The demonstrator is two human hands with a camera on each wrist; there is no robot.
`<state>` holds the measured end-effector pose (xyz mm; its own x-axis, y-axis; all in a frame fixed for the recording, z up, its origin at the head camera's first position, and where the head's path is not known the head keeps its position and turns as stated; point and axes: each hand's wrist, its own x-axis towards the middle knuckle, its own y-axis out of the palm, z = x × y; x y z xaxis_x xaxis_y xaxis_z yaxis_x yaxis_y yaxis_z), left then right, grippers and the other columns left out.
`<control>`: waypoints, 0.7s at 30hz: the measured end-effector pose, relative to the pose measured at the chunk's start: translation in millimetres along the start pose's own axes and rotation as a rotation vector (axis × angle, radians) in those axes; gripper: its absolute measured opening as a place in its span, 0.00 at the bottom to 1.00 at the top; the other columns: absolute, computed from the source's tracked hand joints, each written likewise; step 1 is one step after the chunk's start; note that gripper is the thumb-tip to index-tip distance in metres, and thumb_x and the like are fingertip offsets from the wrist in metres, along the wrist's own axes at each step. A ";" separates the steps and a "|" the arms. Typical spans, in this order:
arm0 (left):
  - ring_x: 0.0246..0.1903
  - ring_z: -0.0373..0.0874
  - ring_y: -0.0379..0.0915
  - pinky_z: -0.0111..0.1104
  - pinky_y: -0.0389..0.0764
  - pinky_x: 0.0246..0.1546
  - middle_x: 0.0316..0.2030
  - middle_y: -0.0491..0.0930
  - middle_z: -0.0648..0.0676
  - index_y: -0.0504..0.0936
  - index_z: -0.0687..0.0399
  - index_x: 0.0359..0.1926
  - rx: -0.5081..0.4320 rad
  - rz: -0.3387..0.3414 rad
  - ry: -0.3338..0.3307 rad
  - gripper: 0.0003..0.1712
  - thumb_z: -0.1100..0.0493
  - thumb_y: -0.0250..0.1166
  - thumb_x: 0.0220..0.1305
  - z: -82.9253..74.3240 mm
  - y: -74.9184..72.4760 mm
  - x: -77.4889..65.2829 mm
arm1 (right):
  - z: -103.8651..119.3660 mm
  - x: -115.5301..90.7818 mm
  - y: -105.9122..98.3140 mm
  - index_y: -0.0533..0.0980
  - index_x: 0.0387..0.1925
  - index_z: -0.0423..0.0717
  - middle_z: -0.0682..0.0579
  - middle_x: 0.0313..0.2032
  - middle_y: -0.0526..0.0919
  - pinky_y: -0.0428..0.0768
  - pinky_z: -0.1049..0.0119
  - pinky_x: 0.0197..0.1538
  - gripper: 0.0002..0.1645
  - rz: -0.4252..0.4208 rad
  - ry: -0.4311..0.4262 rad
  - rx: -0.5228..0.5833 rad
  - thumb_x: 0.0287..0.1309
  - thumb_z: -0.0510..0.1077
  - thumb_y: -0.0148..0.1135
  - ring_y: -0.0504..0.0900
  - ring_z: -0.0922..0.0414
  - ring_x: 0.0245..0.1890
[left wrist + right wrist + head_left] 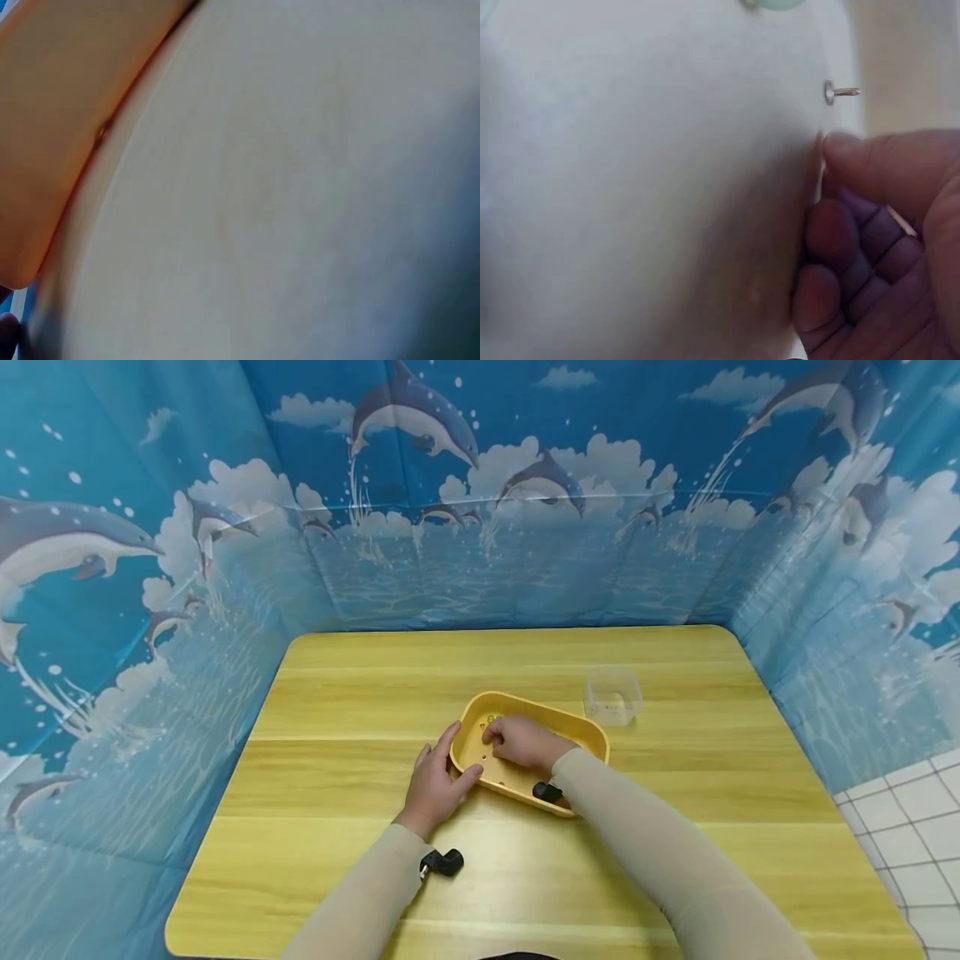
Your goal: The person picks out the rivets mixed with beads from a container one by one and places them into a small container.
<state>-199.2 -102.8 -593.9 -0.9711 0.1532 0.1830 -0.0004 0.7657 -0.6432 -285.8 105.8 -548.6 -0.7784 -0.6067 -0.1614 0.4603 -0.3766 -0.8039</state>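
My left hand (435,789) rests against the left end of a yellow tray (577,720), fingers at its left wall and thumb at the near rim. My right hand (525,743) reaches down inside the tray with its fingers curled. In the right wrist view its thumb tip meets the forefinger low over the pale tray floor, and I cannot tell whether something small is pinched there. Just beyond the thumb lies a tack with a round flat head (829,92) and a coppery shaft. Several tiny pieces (483,757) are scattered at the tray's left end, one yellow-green (491,718).
A clear plastic box (612,697) stands behind the tray's right end, with something small at its bottom. The wooden table (360,693) has rounded corners and is bounded by a dolphin-print curtain (487,560) at the back and sides. White tiles (922,827) show at the right.
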 end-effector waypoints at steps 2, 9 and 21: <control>0.70 0.55 0.75 0.56 0.49 0.83 0.74 0.73 0.55 0.58 0.42 0.83 0.000 -0.014 0.008 0.43 0.44 0.64 0.74 -0.5 -0.3 1.1 | -1.6 0.6 -1.3 0.85 0.49 0.41 0.51 0.36 0.84 0.75 0.67 0.42 0.13 -0.025 -0.003 -0.014 0.65 0.34 0.62 0.75 0.58 0.34; 0.66 0.56 0.79 0.59 0.54 0.81 0.66 0.82 0.59 0.63 0.46 0.81 0.010 -0.051 0.039 0.31 0.54 0.52 0.81 -1.4 -0.6 3.7 | -3.1 1.7 -3.6 0.85 0.52 0.43 0.53 0.36 0.84 0.75 0.67 0.43 0.15 -0.006 0.027 -0.014 0.66 0.35 0.63 0.76 0.58 0.36; 0.40 0.52 0.84 0.56 0.54 0.82 0.25 0.79 0.56 0.62 0.45 0.81 0.028 -0.032 0.006 0.31 0.52 0.52 0.82 -1.4 -0.4 3.5 | 5.3 7.6 1.4 0.89 0.47 0.48 0.56 0.35 0.83 0.77 0.66 0.45 0.10 0.066 0.023 -0.044 0.66 0.43 0.71 0.75 0.61 0.36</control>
<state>-202.3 -101.7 -592.0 -0.9689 0.1334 0.2083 -0.0377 0.7526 -0.6574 -288.8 97.0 -547.9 -0.7567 -0.6126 -0.2281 0.4925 -0.3047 -0.8152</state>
